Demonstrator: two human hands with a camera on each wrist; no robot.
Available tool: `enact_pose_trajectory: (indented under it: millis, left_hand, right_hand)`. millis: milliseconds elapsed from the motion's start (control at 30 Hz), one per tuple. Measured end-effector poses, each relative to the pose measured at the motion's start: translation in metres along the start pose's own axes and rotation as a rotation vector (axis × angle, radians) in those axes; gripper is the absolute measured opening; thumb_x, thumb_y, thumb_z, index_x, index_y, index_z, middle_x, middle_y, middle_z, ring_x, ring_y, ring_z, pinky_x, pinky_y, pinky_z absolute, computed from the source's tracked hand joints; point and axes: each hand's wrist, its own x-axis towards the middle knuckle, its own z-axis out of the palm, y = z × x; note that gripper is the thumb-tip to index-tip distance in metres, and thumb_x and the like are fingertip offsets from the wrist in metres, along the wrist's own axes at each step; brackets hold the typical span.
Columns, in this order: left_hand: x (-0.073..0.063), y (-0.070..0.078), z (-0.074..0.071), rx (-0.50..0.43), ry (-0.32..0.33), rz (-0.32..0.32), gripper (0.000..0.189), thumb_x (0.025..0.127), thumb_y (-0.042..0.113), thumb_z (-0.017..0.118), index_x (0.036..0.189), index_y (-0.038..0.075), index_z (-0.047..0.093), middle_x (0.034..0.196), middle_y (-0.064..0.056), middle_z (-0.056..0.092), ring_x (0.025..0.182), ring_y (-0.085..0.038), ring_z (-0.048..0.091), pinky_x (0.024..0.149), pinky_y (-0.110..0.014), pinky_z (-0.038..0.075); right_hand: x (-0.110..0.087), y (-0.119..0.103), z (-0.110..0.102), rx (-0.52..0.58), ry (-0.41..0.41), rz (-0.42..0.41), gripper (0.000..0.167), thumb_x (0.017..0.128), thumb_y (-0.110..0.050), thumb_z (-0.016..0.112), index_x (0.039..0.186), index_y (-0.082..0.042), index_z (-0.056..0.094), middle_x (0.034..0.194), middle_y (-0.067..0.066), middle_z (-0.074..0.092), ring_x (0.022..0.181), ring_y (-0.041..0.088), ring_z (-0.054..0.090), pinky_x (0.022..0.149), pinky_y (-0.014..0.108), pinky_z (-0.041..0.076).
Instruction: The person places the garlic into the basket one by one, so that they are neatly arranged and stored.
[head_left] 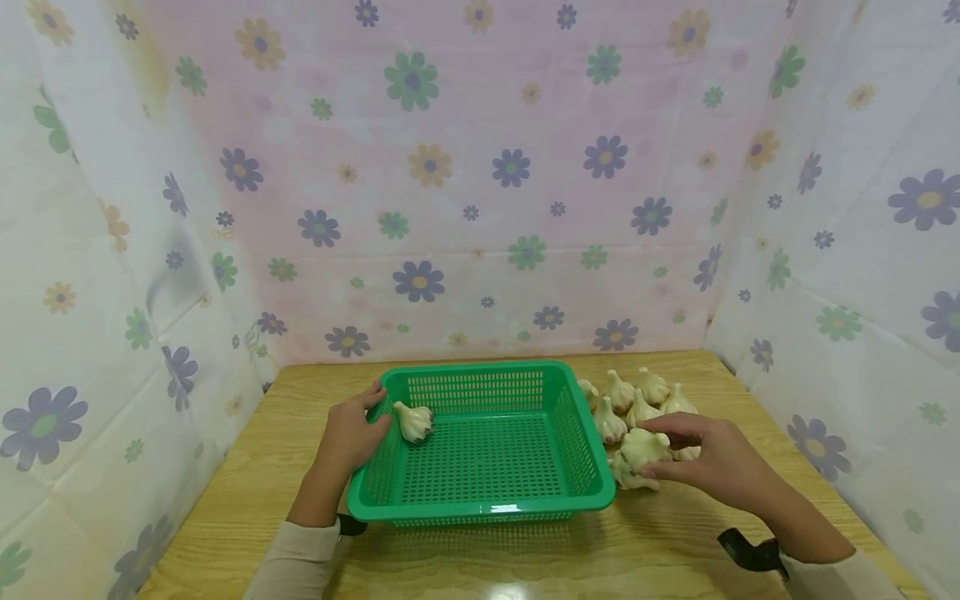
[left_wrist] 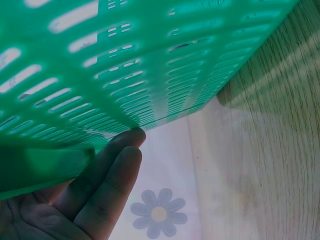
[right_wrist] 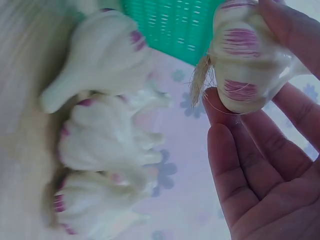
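From the head view I read the table [head_left: 277, 433] edges first: bare wood runs between the green basket [head_left: 435, 510] and the left edge, and again along the front; the basket occupies the middle, its back rim lining up in this view with the table's back edge; on the right, the spare garlic bulbs [head_left: 620, 391] lie between the basket's right wall and the table's right edge, toward the back right corner; flowered cloth [head_left: 480, 208] rises behind the back edge and along both sides. The basket contains one garlic bulb [head_left: 414, 422], near its left wall; the slotted floor shows from there to the right wall. I count one bulb in the basket, one in hand, and at least seven others on the table; overlap and the right hand prevent an exact total. My left hand [head_left: 351, 431] grips the basket's left rim, thumb over the inside, fingers along the outside; my right hand [head_left: 716, 457] has thumb and fingers parted only by the width of the held bulb [head_left: 647, 447], pinched just beside the basket's right wall; whether bulb and basket touch I cannot tell.
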Motion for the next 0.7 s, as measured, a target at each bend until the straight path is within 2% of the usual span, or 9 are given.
enact_pose_trajectory:
  millis: [200, 333, 500, 700]
  left_hand:
    - [0.001, -0.001, 0.001, -0.004, 0.003, 0.006, 0.053, 0.097, 0.012, 0.063, 0.148, 0.001, 0.055, 0.161, -0.011, 0.045, 0.038, -0.012, 0.026, 0.039, -0.025, 0.032]
    - [0.001, -0.003, 0.001, -0.006, 0.006, 0.017, 0.053, 0.097, 0.012, 0.063, 0.148, 0.001, 0.056, 0.161, -0.011, 0.045, 0.037, -0.012, 0.027, 0.039, -0.024, 0.032]
    - [0.0, -0.004, 0.002, -0.012, 0.01, 0.024, 0.053, 0.096, 0.012, 0.063, 0.147, 0.001, 0.056, 0.16, -0.011, 0.046, 0.035, -0.011, 0.026, 0.037, -0.022, 0.031]
    - [-0.001, -0.003, 0.001, -0.006, 0.012, 0.038, 0.052, 0.097, 0.012, 0.063, 0.147, 0.0, 0.056, 0.16, -0.012, 0.045, 0.035, -0.01, 0.026, 0.037, -0.021, 0.032]
  right_hand:
    - [0.017, -0.014, -0.006, -0.016, -0.007, 0.018, 0.059, 0.079, -0.052, 0.085, 0.131, -0.027, 0.072, 0.123, -0.003, 0.073, 0.099, 0.015, 0.07, 0.076, 0.033, 0.059]
    - [0.028, -0.023, -0.005, -0.025, -0.004, -0.011, 0.056, 0.079, -0.052, 0.084, 0.13, -0.029, 0.072, 0.119, -0.005, 0.074, 0.097, 0.015, 0.071, 0.075, 0.031, 0.058]
    - [0.041, -0.029, -0.001, -0.021, -0.023, -0.056, 0.055, 0.082, -0.05, 0.083, 0.131, -0.028, 0.072, 0.122, 0.0, 0.074, 0.1, 0.021, 0.073, 0.075, 0.031, 0.06]
    - [0.058, -0.037, 0.002, -0.006, -0.026, -0.104, 0.055, 0.083, -0.049, 0.083, 0.131, -0.025, 0.073, 0.12, -0.005, 0.073, 0.099, 0.013, 0.071, 0.076, 0.031, 0.059]
